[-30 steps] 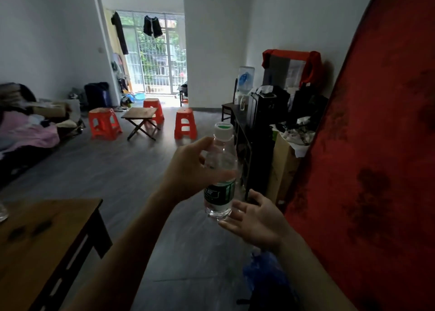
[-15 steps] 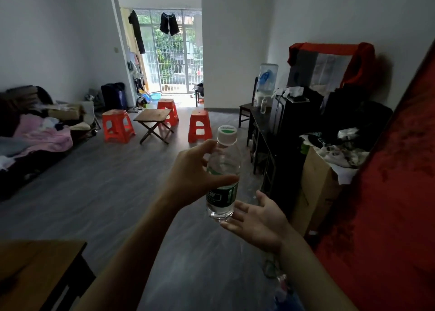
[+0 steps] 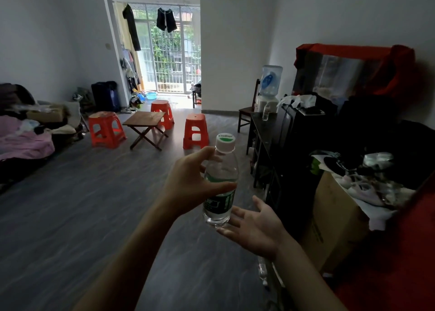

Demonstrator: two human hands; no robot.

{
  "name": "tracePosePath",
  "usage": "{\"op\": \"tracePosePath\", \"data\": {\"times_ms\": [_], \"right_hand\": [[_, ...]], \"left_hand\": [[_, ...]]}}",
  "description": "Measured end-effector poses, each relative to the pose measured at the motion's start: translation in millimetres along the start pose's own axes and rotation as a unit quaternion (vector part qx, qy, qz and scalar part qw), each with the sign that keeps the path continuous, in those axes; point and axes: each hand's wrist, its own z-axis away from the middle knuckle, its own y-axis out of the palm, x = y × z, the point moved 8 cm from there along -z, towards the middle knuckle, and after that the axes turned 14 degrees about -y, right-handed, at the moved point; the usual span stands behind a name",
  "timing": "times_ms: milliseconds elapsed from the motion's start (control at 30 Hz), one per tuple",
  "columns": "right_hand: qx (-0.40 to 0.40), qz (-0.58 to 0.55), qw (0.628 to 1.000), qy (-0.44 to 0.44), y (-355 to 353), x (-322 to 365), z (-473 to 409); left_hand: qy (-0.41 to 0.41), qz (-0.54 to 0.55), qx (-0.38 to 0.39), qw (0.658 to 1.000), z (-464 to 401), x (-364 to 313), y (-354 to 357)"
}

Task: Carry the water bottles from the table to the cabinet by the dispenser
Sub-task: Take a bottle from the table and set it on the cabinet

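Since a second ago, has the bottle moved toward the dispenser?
Yes. The bottle, in the left hand, is carried forward: the dispenser and cabinet loom nearer.

The left hand (image 3: 188,181) hides part of the bottle (image 3: 221,183).

You're reaching both arms fwd, left hand (image 3: 188,181) curling thumb & fingers closed, right hand (image 3: 256,228) lying open, palm up.
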Motion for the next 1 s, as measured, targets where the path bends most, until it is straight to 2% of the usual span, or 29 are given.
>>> {"op": "tracePosePath", "data": {"times_ms": [400,733,1000], "right_hand": [[0.049,-0.012,0.999,0.002,4.8,145.0,-222.4],[0.035,0.019,0.998,0.041,1.2,187.5,-376.7],[0.035,0.031,0.998,0.039,41.0,233.7,-537.9]], "left_hand": [[-0.012,0.019,-0.041,0.999,-235.9,37.6,38.9],[-0.048,0.025,-0.045,0.998,-380.8,119.1,58.8],[-0.047,0.027,-0.038,0.998,-535.2,192.6,45.1]]}}
